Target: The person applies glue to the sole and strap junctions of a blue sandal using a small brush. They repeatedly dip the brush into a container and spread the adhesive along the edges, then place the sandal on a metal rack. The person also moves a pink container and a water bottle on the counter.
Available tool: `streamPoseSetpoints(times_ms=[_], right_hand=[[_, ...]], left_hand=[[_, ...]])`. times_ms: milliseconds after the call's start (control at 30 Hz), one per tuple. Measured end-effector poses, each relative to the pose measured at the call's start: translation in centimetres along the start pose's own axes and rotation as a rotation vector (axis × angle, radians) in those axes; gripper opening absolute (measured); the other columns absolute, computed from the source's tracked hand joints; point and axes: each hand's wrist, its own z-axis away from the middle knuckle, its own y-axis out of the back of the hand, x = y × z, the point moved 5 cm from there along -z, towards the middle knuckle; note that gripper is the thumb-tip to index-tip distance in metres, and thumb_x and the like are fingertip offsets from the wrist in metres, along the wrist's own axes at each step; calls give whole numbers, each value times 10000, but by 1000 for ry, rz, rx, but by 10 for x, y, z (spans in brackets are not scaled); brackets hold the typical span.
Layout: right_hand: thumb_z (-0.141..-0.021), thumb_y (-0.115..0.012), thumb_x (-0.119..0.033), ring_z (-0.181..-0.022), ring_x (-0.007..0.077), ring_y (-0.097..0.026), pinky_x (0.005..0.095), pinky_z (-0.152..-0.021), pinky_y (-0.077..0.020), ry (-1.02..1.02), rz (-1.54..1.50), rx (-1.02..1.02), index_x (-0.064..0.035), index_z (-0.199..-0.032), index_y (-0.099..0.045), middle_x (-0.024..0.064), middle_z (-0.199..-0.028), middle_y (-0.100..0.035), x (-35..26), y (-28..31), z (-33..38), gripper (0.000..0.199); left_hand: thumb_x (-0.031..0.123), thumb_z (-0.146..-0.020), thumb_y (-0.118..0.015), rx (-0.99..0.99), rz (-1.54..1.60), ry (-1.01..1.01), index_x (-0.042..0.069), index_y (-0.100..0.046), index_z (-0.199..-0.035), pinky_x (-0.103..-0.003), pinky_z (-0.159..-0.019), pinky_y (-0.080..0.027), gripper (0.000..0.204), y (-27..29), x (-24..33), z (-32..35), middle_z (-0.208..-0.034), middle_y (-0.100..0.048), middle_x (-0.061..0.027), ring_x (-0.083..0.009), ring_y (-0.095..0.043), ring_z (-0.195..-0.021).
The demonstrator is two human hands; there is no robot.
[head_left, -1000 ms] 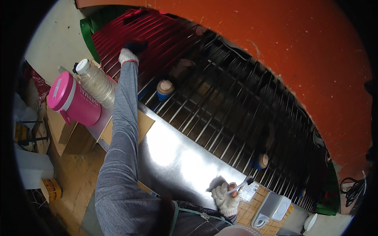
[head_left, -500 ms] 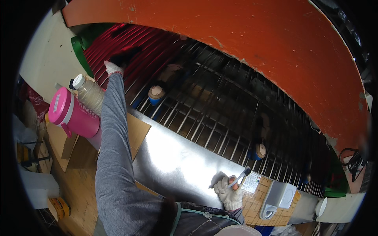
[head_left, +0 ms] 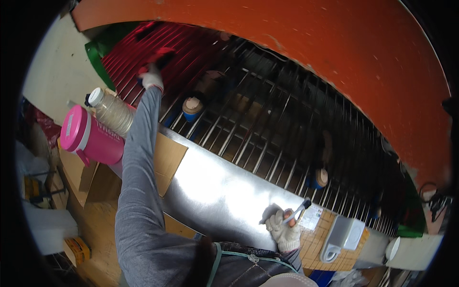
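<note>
My left hand point(head_left: 152, 79), in a white knit glove, is stretched far forward into the red-lit end of the metal-bar rack point(head_left: 260, 160). Its fingers close on a dark shoe on a last point(head_left: 161, 59); the dim red light blurs its outline. At the lower middle, my right hand point(head_left: 286, 234), gloved with bare fingertips showing, grips a small brush point(head_left: 297, 213) with a pale handle and dark bristles pointing up and right. Another lasted shoe point(head_left: 192, 108) with a blue and beige end lies on the bars, and a similar lasted shoe point(head_left: 320, 178) lies farther right.
A curved orange hood point(head_left: 287, 38) overhangs the rack. Left of my forearm stand a pink jug point(head_left: 103, 143) and a clear bottle point(head_left: 114, 112), near cardboard point(head_left: 168, 160). A steel ledge point(head_left: 205, 191) runs along the front; a white-grey device point(head_left: 342, 237) sits right of my right hand.
My left hand has shifted to the right and slightly forward, and the dark shoe has moved with it. The right hand keeps its hold on the brush; the view has shifted slightly.
</note>
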Motion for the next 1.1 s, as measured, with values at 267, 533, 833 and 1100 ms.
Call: streamPoseSetpoints(times_ms=[267,533,833,1100], right_hand=[[-908,-733,-304,-780,254,-546,477,-767,-459,123,-9,31,-103,-1058,-652,90,-848,-579,-2,-6,3,264],[-894,-753,-234,-875,252,-618,535,-882,-524,469,334,254,-62,-1111,-548,106,-996,-599,-64,-16,132,345],[-960,-674,-165,-860,174,-574,343,-785,-487,668,583,646,-30,-1176,-551,78,-1012,-609,-102,1,253,283],[-950,-674,-134,-761,84,-526,231,-688,-418,608,978,1069,7,-1073,-646,2,-885,-620,-127,10,324,189]], left_hand=[[367,-598,-880,-128,1005,-428,66,81,-1605,-391,-1061,-481,1425,124,63,152,-1381,-580,-274,-371,-592,-1266],[81,-779,-798,-641,1886,-535,5,-738,-1014,-343,-795,-569,254,160,-20,197,-966,-746,-96,-185,-709,-867],[690,-800,-689,-1379,3021,-1484,12,-331,-1528,-569,-1221,-274,1057,218,-6,399,-1538,-395,-250,-458,-490,-1334],[748,-751,-708,-609,3133,-659,116,-362,-1512,-561,-1059,-512,1048,254,60,539,-1456,-509,-130,-342,-577,-1253]])
